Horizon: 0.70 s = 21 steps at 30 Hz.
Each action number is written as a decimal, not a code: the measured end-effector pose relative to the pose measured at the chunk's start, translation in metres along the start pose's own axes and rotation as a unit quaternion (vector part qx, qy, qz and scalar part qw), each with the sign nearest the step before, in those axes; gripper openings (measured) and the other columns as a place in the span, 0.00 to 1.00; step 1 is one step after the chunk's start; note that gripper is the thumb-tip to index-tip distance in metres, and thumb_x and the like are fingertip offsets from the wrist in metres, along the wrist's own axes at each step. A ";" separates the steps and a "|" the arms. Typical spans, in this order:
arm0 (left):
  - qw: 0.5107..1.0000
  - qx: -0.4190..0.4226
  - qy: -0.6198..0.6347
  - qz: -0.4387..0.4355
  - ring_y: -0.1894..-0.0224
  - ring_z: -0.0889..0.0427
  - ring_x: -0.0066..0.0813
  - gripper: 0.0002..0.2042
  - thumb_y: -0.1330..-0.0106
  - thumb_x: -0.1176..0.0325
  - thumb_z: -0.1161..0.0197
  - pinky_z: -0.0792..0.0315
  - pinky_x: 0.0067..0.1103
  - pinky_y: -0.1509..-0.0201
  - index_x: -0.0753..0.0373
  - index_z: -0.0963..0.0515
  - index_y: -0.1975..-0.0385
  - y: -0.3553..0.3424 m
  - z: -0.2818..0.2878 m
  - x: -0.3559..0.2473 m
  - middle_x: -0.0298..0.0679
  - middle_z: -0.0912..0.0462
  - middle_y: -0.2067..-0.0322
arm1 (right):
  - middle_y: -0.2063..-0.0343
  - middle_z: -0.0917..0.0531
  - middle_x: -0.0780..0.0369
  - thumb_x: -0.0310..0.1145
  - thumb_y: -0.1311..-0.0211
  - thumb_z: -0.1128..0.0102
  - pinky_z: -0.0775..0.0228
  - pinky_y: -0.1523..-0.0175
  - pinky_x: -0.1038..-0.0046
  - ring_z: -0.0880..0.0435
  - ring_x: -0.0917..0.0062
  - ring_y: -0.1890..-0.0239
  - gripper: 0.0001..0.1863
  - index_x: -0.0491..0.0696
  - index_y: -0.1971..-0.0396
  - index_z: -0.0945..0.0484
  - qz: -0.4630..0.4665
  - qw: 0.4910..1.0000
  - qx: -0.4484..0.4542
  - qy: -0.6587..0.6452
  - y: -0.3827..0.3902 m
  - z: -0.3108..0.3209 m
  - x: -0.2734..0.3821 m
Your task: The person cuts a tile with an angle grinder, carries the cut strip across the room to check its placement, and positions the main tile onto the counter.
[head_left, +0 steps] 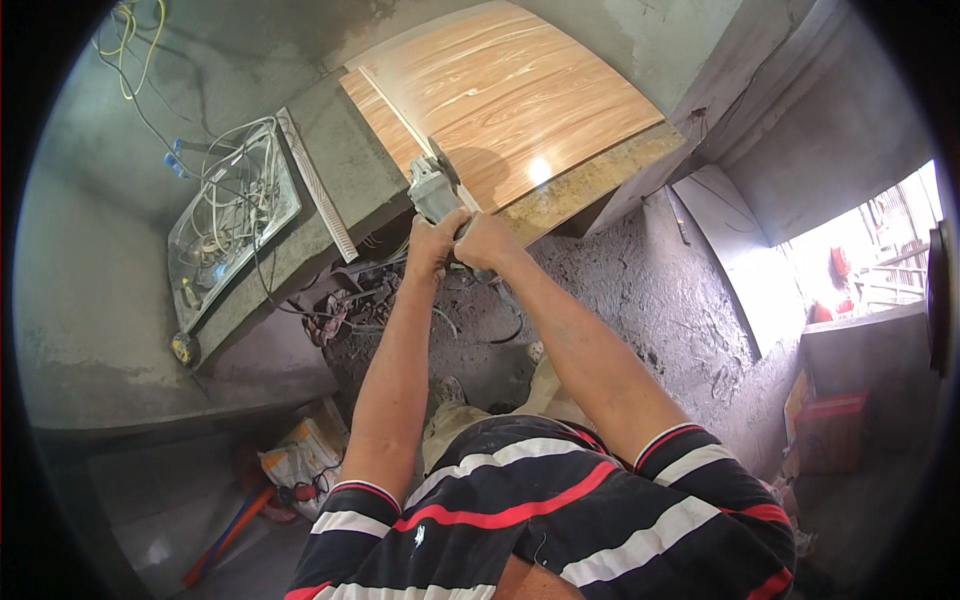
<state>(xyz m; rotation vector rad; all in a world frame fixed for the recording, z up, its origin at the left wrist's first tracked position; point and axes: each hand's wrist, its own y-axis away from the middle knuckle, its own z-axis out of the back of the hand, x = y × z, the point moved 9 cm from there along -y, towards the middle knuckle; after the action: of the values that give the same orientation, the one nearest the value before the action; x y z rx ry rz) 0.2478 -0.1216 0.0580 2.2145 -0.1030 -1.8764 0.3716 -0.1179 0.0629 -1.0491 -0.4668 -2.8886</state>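
Note:
Both my hands grip an angle grinder (434,188) with a grey metal head. My left hand (431,245) is closed around its body on the left. My right hand (488,243) is closed around its rear part, close beside the left. The grinder's disc (441,160) stands on edge over a glossy wood-grain panel (530,85), near its left side. A straight pale line (392,105) runs from the disc toward the panel's far left corner. Whether the disc is spinning or touching the panel, I cannot tell. The panel lies on a stone-like slab (590,180).
Left of the panel, a metal tray (292,205) holds tangled cables beside a perforated strip (318,190). A yellow tape measure (183,348) sits at the ledge's near end. Rubble and cables lie on the rough floor (660,290). A pale board (735,250) leans at right.

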 end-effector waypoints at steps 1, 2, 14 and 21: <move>1.000 0.001 -0.001 -0.001 0.66 0.13 0.30 0.21 0.41 0.64 0.24 0.20 0.27 0.63 0.74 0.19 0.55 0.000 0.000 0.000 0.45 0.13 0.63 | 0.57 0.14 0.38 0.36 0.50 0.39 0.20 0.44 0.57 0.13 0.49 0.49 0.21 0.36 0.60 0.13 0.002 1.000 -0.003 -0.003 0.001 0.000 0.000; 1.000 0.011 0.001 -0.002 0.66 0.13 0.30 0.21 0.41 0.64 0.24 0.20 0.27 0.63 0.74 0.19 0.55 0.000 -0.002 0.001 0.45 0.13 0.63 | 0.57 0.14 0.39 0.36 0.50 0.39 0.20 0.44 0.57 0.13 0.49 0.49 0.21 0.36 0.60 0.13 0.003 1.000 -0.002 -0.005 0.002 0.001 0.000; 1.000 -0.005 -0.025 0.002 0.66 0.14 0.31 0.25 0.42 0.62 0.23 0.20 0.27 0.62 0.74 0.23 0.52 0.009 -0.003 0.003 0.46 0.14 0.62 | 0.58 0.14 0.39 0.39 0.50 0.36 0.21 0.45 0.55 0.13 0.46 0.50 0.23 0.36 0.61 0.14 0.012 1.000 -0.007 -0.016 0.017 0.007 0.000; 0.999 -0.012 -0.031 0.014 0.61 0.14 0.32 0.29 0.42 0.61 0.22 0.19 0.27 0.57 0.73 0.25 0.47 0.004 0.001 0.009 0.46 0.15 0.58 | 0.55 0.14 0.40 0.36 0.50 0.39 0.20 0.43 0.57 0.13 0.49 0.48 0.22 0.37 0.57 0.14 0.009 1.000 -0.003 -0.008 0.011 0.002 -0.003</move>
<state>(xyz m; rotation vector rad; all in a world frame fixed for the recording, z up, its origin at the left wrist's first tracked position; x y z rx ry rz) 0.2486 -0.1273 0.0500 2.1284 -0.1217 -1.9223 0.3762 -0.1281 0.0657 -1.0736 -0.4482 -2.8698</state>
